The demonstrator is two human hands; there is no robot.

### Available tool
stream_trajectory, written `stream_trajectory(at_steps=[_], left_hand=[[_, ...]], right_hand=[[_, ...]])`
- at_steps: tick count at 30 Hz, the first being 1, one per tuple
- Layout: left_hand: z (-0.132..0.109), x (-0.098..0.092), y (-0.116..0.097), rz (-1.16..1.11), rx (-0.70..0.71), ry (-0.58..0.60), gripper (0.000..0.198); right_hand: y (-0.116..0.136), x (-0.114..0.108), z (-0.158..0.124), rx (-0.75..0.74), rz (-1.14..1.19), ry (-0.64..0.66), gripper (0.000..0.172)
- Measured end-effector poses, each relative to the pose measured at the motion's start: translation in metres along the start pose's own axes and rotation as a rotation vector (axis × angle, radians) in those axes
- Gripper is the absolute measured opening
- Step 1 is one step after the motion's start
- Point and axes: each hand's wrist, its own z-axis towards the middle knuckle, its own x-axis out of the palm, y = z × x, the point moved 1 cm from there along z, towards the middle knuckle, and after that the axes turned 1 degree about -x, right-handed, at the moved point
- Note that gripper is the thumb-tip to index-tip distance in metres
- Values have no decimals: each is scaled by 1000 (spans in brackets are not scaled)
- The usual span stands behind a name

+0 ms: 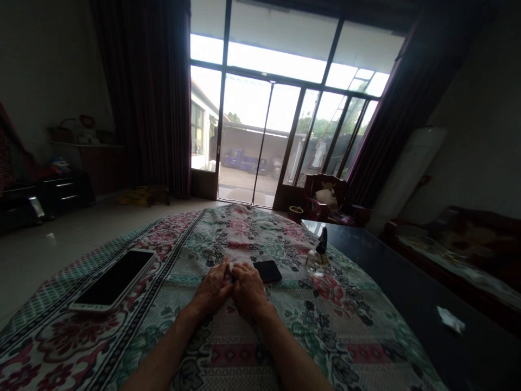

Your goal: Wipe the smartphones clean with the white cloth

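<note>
My left hand (212, 288) and my right hand (247, 290) meet at the middle of a floral quilted cloth (337, 326). Their fingertips pinch a small white scrap of tissue (232, 267), mostly hidden by my fingers. Just beyond my right hand lies a small black phone (266, 271), close to it but apparently not touched. A larger smartphone (113, 279) with a white frame lies screen up, well left of my left hand. To the right stands a glass spray bottle (317, 259) with a dark nozzle.
A dark table top (407, 282) runs along the cloth's right side, with a crumpled white tissue (451, 319) on it. A red sofa (459, 244) lies beyond. An armchair (325, 195) stands by the glass doors (244, 136). Dark cabinets (61, 190) stand at left.
</note>
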Motion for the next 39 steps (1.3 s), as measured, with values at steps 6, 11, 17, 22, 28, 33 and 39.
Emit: stream_trajectory(at_steps=[6,11,17,22,28,33,39], left_hand=[[0,-2,0,-40,-5,-24,81],[-2,-2,1,-37,23,-13,75],[-3,-4,0,-36,80,38,68],[-3,-4,0,-26,61,52,72],[-3,-6,-3,-29,61,57,74],[-4,-8,-6,-43,55,74,76],[-5,-7,-11,36,13,69,78]], right_hand=[[2,-11,-8,-125,59,33,36],[3,-13,-18,-142,67,29,36],[3,-14,-31,-162,100,-5,31],[-4,-17,-39,-159,96,-17,33],[-22,-28,-43,-47,103,-58,41],[-47,-41,-47,104,54,-129,48],[-68,-39,-48,232,-17,-166,51]])
